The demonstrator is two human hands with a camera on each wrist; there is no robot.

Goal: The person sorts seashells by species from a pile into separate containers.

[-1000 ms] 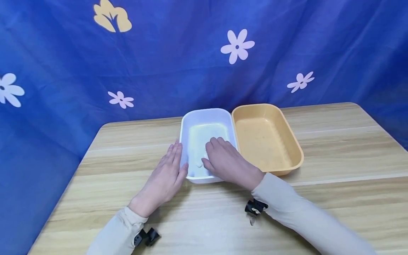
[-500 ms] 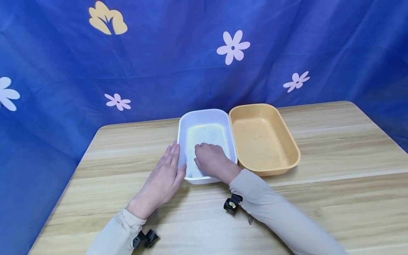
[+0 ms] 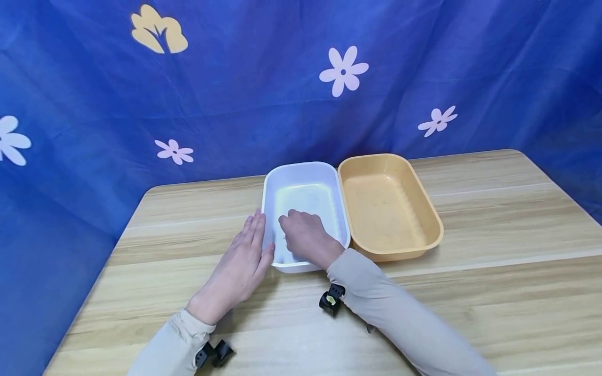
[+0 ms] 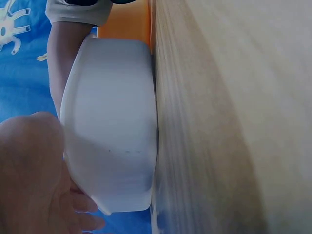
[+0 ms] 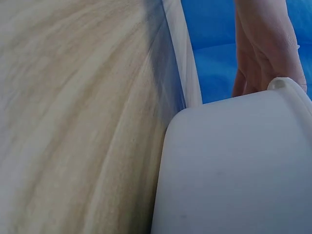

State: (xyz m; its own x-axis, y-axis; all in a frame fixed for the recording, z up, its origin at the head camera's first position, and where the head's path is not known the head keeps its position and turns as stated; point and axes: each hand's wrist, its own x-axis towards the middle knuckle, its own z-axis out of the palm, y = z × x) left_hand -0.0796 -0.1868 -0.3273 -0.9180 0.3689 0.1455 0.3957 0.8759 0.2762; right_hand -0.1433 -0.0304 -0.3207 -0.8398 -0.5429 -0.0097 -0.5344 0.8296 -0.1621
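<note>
A white plastic basin (image 3: 345,219) stands on the wooden table. My left hand (image 3: 237,263) lies along its left wall with fingers straight and thumb near the front corner. In the left wrist view, that hand (image 4: 34,170) touches the basin wall (image 4: 112,107) and rim from outside. My right hand (image 3: 308,235) reaches down inside the basin near its front left, fingers curled toward the floor. Its fingertips are mostly hidden, so what they hold or touch cannot be made out. The right wrist view shows the basin's outer wall (image 5: 234,161) and the left hand (image 5: 265,44) at the rim.
A yellow-orange basin (image 3: 388,209) stands against the white basin's right side. Behind the wooden table (image 3: 494,219) hangs a blue cloth (image 3: 263,94) with printed flowers. Both wrists carry small black cameras, one left camera (image 3: 221,354) and one right camera (image 3: 331,300).
My right hand has moved left within the white basin, over the spot where small white pieces showed earlier; these are now hidden. The left hand stays at the basin's left side.
</note>
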